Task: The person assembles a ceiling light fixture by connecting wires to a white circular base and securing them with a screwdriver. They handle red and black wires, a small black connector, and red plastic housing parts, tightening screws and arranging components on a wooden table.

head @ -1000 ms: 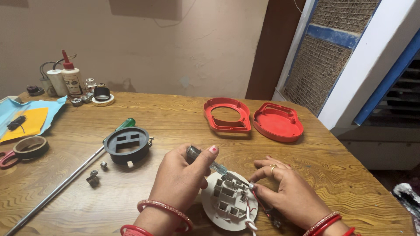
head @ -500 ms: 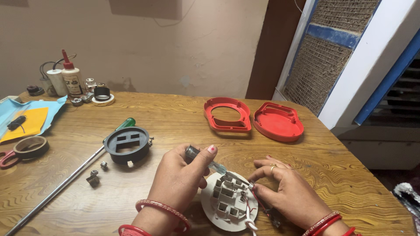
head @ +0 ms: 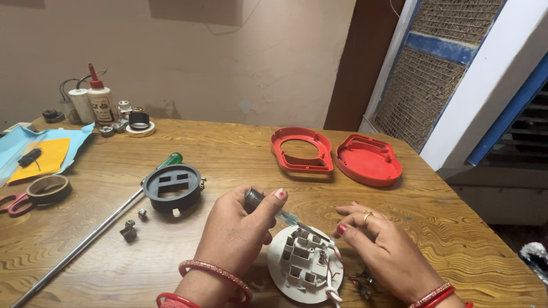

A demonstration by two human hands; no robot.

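Wooden table (head: 240,148) fills most of the view, brown with wavy grain. Far right on it lie two red plastic shells (head: 337,154), side by side and touching. Near the middle sits a black round ring part (head: 172,186), and a long metal rod with a green handle (head: 80,245) runs from it toward the near left.

Close to the near edge lies a white round plate (head: 301,263) with little square walls and thin wires on top. The left hand (head: 234,239) is just left of the plate, closed tight around a small screwdriver (head: 274,210). Its thin tip points down onto the plate. The right hand (head: 379,248) is just right of the plate, fingers bent and loose, with fingertips touching the plate's far right edge. It grips nothing I can see.

Far left stands a white glue bottle with a red pointed cap (head: 101,101). Beside it lies a black tape roll (head: 138,121). A yellow sheet on blue paper (head: 48,155) lies at the left edge.
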